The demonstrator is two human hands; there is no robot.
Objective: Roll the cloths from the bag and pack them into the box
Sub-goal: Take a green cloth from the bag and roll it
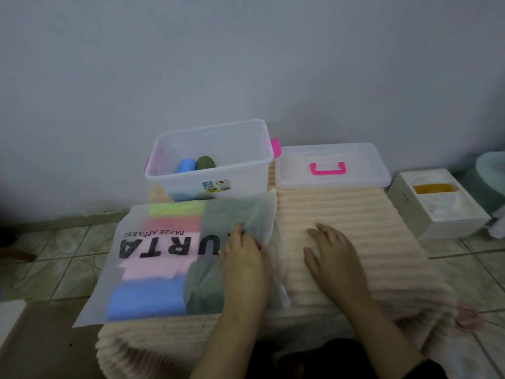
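Cloths (153,272) stacked flat inside frosted bag (191,258), lying just in front of clear box (210,160); blue roll (186,164) and green roll (205,162) already packed in that box. Left hand (246,258) at the bag's open right edge, fingers curled at the plastic, probably pinching it, though blurred. Right hand (334,258) flat, fingers relaxed, resting on peach mat (355,214) right of the bag.

Best done by holding the mouth open, drawing out one cloth only, spreading it on the bare mat right of the bag. Plenty of room there; lid (330,165) beside the box and white carton (437,203) farther right mark the limits.
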